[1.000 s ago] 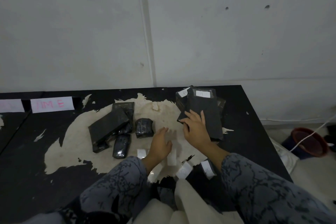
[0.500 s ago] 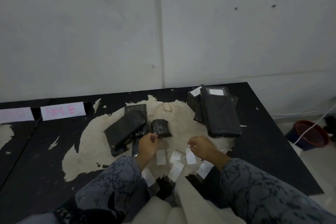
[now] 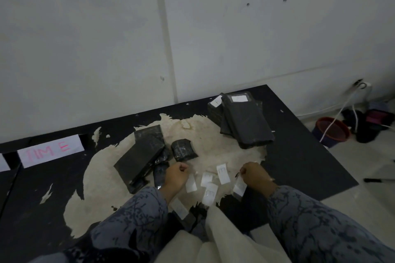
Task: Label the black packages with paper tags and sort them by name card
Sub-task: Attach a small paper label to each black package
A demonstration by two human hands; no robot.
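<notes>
Several white paper tags [image 3: 222, 174] lie on the worn patch of the black table [image 3: 299, 166], between my hands. My right hand [image 3: 255, 177] is curled, its fingertips pinching the top of one paper tag [image 3: 239, 187] at the table's near edge. My left hand [image 3: 175, 177] is curled into a fist with nothing visible in it, beside a small black package [image 3: 159, 174]. Behind it lie a large flat black package [image 3: 139, 156] and another small one [image 3: 183, 149]. A stack of tagged packages [image 3: 245, 121] sits at the back right. A name card [image 3: 51, 151] reads "TIM E".
A second white card [image 3: 3, 165] shows at the left edge. The wall runs right behind the table. On the floor to the right stand a red-rimmed bucket [image 3: 331, 132] with a white cable [image 3: 342, 111] and a dark pen-like object [image 3: 373, 180].
My right hand left the tagged stack and came back to the tags near the table's near edge. My left hand curled into a fist by the small package. The view shifted right.
</notes>
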